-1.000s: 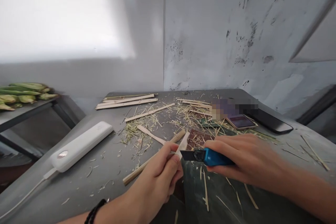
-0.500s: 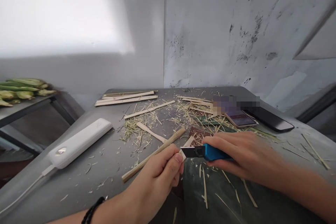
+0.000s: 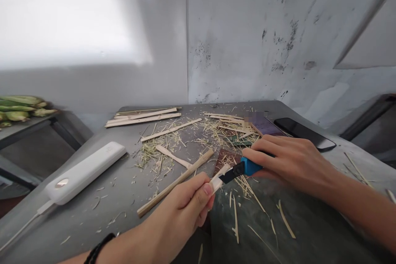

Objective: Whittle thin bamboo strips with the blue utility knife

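Pale wooden strip (image 3: 215,185) is held up over the near side of the grey table (image 3: 77,222), its far end pointing away from the body. The table runs up to the stained wall (image 3: 232,29), which seems to give loose pieces a backstop. A dark sheet (image 3: 303,222) covers the near right part, below the hands, presumably to catch what falls. The white device (image 3: 93,173) lies off to the left, its cable (image 3: 21,231) trailing outward, probably so that neither gets in the elbows' way. The left hand (image 3: 192,206) grips the strip between thumb and curled fingers, close to the cut, likely for steadiness; the right hand (image 3: 287,161) is wrapped around a blue cutter (image 3: 253,166), its dark blade angled against the wood. A round rod (image 3: 176,181) lies slantwise just beyond the left hand, within easy reach. The black phone (image 3: 305,132) rests at far right, apart from most debris. Flat strips (image 3: 145,119) lie side by side at the back left, apparently sorted from the work. Smallest are the shavings (image 3: 148,152), scattered mostly beyond the hands.
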